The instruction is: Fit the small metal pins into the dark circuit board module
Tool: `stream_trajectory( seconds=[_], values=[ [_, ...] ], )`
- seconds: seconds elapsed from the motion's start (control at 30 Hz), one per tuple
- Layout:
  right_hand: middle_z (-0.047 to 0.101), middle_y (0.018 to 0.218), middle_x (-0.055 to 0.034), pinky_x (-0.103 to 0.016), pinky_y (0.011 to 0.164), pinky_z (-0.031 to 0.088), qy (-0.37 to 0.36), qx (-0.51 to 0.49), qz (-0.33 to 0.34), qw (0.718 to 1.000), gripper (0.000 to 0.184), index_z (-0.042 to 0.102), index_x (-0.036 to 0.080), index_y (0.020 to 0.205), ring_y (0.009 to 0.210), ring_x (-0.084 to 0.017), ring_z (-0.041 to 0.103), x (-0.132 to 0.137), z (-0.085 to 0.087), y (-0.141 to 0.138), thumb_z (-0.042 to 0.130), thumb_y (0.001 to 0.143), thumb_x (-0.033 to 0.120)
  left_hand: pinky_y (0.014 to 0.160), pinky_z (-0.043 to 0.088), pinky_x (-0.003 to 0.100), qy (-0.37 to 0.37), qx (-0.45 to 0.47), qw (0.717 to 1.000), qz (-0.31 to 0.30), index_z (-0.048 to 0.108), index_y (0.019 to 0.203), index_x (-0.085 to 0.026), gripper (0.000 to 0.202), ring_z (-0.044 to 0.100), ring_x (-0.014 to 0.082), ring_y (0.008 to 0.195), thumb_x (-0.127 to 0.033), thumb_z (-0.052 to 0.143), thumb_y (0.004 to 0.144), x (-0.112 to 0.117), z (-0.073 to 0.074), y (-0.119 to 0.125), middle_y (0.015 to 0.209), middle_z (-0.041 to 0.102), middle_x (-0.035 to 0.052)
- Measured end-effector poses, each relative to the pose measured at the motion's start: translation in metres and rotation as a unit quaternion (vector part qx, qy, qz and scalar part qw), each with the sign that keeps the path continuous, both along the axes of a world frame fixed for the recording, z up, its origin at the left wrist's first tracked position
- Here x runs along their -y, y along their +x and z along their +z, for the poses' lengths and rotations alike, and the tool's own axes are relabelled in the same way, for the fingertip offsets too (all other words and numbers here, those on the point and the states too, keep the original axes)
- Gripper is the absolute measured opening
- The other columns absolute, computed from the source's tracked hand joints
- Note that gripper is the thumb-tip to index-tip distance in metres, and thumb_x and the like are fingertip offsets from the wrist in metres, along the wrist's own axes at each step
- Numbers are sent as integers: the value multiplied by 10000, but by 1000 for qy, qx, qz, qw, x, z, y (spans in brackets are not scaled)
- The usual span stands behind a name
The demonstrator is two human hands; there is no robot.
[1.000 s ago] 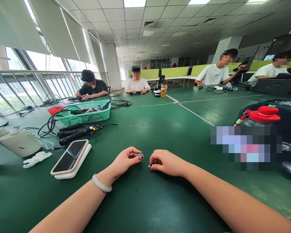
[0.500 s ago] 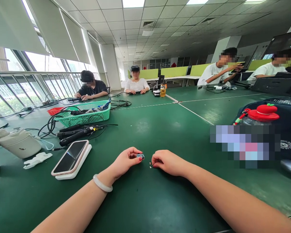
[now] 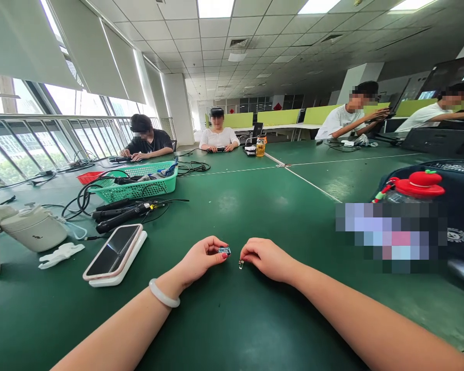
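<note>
Between thumb and fingers, my left hand pinches a small blue piece that looks like a circuit board. A short gap to the right, my right hand is closed, its fingertips on a tiny piece with a pale, shiny end. That piece points down just above or against the green tabletop; I cannot tell which, and its upper part is hidden by the fingers. The two pieces are apart.
Left lie a phone on a white case, a crumpled tissue, a beige pouch-like container, black rod-like devices and a green basket with cables. Right stand a red-lidded bottle and a dark bag. Several people sit beyond.
The small piece in my right hand has tilted, and more of its pale end shows. My left hand has barely moved and keeps the blue board.
</note>
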State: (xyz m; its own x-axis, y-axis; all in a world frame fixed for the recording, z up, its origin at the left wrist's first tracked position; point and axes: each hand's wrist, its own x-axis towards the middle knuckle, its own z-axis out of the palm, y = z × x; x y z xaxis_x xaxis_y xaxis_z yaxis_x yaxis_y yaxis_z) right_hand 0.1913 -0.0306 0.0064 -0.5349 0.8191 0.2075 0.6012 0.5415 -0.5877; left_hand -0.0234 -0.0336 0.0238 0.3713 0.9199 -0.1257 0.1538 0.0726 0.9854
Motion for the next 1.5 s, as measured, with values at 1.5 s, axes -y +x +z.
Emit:
stream_trajectory(
  seconds=[1.5],
  values=[
    [607, 845, -13, -242, 651, 381, 46, 118, -68, 990, 142, 633, 202, 779, 736, -125, 554, -12, -6, 1, 522, 866, 219, 815, 431, 298, 20, -25, 999, -12, 600, 911, -153, 321, 597, 144, 824, -276, 738, 649, -1, -4, -1, 895, 670, 49]
  ],
)
